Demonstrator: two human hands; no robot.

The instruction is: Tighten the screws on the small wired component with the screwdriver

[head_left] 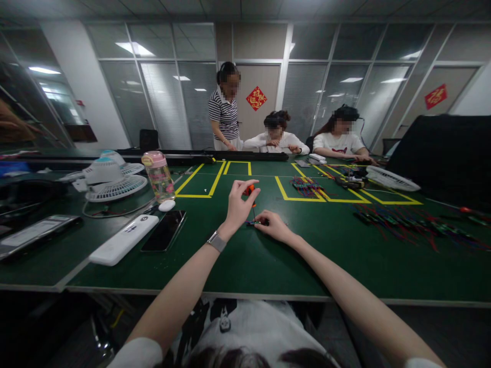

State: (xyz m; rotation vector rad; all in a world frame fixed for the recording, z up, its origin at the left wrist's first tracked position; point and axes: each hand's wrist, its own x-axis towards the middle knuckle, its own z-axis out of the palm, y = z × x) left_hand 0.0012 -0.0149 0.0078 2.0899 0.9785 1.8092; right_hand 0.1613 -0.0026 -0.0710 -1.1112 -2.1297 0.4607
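My left hand (238, 203) is raised over the green table, thumb and fingers curled round the orange and black handle of a screwdriver (250, 189). Its thin shaft points almost straight down. The tip meets or nearly meets a small circuit board (251, 223) on the tabletop; I cannot tell whether it touches. Low on the table, my right hand (273, 226) pinches that board from the right, and its fingers cover part of it. A grey watch is on my left wrist.
On the left lie a black phone (164, 231), a white power bank (125, 239), a drink bottle (159, 176) and white fans (115, 186). Wired circuit boards (307, 186) sit ahead inside yellow tape, with more wired boards (414, 225) at right. Several people are across the table.
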